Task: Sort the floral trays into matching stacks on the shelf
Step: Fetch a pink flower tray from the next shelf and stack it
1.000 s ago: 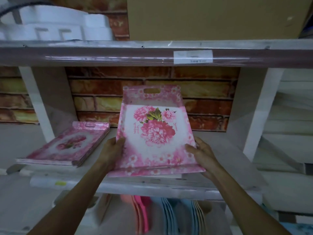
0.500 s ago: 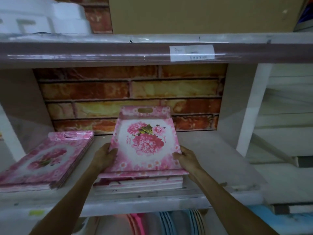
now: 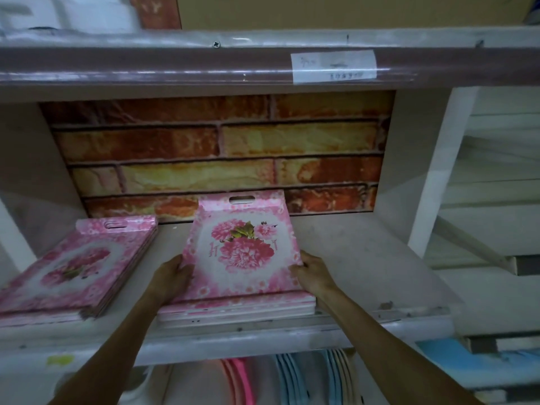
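Left hand [image 3: 172,276], right hand [image 3: 311,273] grip floral tray [image 3: 244,252] atop middle stack [image 3: 236,309] on shelf [image 3: 365,258].

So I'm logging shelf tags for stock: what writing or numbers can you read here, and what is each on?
White paper label on the upper shelf's front edge: handwritten marks and a row of digits, too blurred to read.
Floral tray gripped by the left hand and right hand: small pink marks beside the flowers, not legible.
Nothing else carries text.
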`<state>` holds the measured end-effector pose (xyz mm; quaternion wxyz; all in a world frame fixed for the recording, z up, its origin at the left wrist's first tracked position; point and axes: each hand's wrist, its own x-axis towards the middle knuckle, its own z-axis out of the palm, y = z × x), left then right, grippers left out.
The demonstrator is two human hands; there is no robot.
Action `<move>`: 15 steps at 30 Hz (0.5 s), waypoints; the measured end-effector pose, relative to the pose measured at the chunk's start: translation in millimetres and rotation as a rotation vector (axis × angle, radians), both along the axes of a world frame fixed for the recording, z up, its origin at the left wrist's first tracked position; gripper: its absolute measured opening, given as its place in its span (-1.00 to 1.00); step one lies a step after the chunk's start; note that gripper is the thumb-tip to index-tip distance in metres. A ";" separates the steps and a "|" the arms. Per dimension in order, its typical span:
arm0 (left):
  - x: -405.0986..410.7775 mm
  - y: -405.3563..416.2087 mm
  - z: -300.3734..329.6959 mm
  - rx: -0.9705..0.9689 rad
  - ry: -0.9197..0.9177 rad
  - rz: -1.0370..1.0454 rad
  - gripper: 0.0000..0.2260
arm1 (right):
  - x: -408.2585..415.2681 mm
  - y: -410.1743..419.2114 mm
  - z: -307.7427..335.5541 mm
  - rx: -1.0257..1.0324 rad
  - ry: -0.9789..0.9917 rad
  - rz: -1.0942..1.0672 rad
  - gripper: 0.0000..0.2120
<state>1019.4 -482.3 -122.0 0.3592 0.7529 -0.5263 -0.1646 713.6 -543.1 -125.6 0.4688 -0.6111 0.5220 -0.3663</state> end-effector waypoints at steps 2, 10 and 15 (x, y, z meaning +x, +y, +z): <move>-0.6 -0.9 -0.6 0.014 -0.010 -0.011 -0.75 | -0.4 0.2 -1.9 -0.011 0.020 0.005 -0.57; 2.3 -3.9 -4.4 0.070 -0.087 -0.002 -0.65 | -2.8 1.7 -2.9 -0.034 0.068 0.019 -0.61; -5.0 0.3 5.5 0.105 -0.241 0.025 -0.64 | -1.9 3.5 -1.4 -0.003 0.070 0.012 -0.66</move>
